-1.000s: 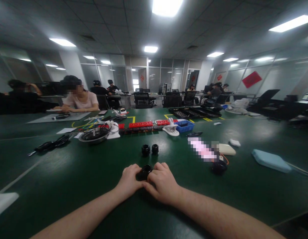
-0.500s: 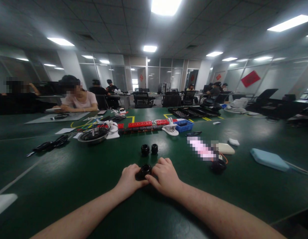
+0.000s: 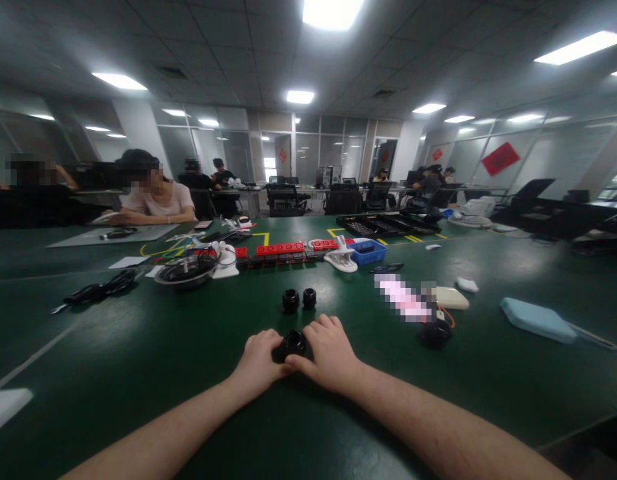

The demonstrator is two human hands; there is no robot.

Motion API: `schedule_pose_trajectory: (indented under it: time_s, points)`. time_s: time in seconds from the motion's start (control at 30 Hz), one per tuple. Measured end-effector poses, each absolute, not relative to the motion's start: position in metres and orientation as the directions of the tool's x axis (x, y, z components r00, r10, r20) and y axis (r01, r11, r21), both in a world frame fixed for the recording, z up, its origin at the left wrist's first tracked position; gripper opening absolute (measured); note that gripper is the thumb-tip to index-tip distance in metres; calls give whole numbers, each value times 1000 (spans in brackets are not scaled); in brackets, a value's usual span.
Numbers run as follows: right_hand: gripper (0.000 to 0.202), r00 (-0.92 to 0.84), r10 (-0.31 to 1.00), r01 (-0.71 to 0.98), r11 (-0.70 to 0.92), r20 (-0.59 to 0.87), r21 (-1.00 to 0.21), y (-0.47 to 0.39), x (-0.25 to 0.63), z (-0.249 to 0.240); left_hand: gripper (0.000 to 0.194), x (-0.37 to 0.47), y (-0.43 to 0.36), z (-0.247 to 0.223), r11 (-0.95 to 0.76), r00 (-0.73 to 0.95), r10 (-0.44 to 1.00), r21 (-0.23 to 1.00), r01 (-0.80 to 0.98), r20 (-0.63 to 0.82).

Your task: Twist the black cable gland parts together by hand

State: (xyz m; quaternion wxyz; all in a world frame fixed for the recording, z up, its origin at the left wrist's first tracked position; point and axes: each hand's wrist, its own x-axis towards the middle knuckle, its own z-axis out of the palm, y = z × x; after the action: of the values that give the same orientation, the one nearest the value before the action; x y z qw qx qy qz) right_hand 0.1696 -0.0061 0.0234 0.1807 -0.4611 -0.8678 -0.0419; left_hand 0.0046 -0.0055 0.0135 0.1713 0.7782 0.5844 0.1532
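Note:
Between my two hands is a black round fitting [image 3: 295,343], shaped like a cable gland, its open hole facing up. My left hand [image 3: 258,362] closes on its left side, with the fingertips partly hidden behind it. On the other side, my right hand [image 3: 332,353] wraps its fingers and thumb round the same fitting. Just beyond my hands, two more black fittings stand upright side by side on the green table: a larger one [image 3: 290,300] at left and a smaller one [image 3: 309,297] at right.
Farther back are a metal bowl [image 3: 184,272] of black parts, a row of red-topped parts [image 3: 281,249], a white stand [image 3: 341,257] and a blue bin [image 3: 368,252]. A black cable [image 3: 101,288] lies left, a light-blue case [image 3: 538,319] right. A person [image 3: 156,200] sits across the table.
My right thumb has moved slightly left along the front of the fitting, and more of its ring shows. Both hands otherwise stay in the same place.

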Motion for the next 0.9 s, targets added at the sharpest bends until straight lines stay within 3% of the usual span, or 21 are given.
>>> schedule_pose_trajectory:
  time_s: [0.27,0.6,0.9]
  points:
    - [52,-514,789,792,587,336,-169,-3,169,21,33,3,-6,9,-305,324,945,451,839,36]
    - [31,-438,815,755,563,380,-337,-11,165,18,29,4,-9,13,-296,344,939,501,813,-3]
    - [30,-468,802,740,585,371,-331,-12,165,21,23,5,-9,13,-303,344,939,491,817,7]
